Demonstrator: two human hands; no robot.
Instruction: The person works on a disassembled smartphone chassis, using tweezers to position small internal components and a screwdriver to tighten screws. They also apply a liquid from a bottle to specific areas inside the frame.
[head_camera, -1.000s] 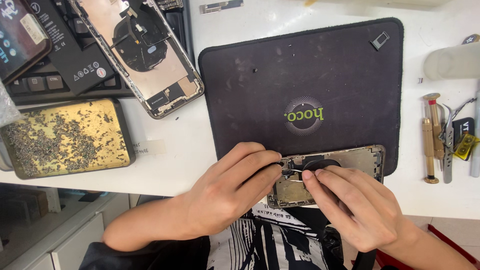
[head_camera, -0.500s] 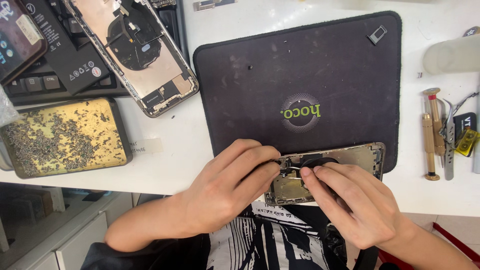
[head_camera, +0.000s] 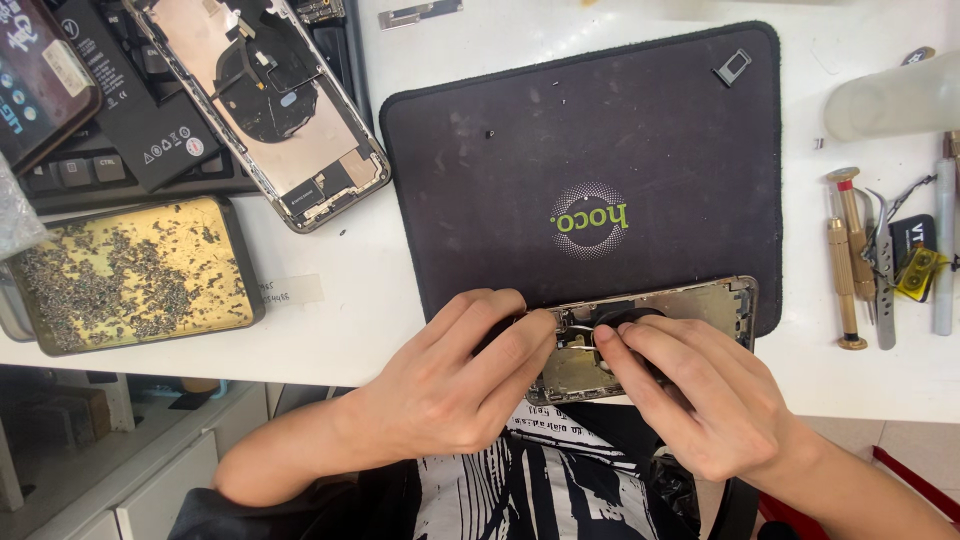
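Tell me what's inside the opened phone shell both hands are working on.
Inside the phone shell, a dark round part, thin cables and a brass-toned plate show. The left hand and right hand cover the rest; what their fingertips pinch cannot be seen.

Screw tray, second opened phone, screwdrivers, keyboard.

Bright, even overhead light fills the white tabletop, nearly washing out its far right corner. Shadows are soft and short. The black mat shows dust clearly. Focus is sharp; edges bend slightly.
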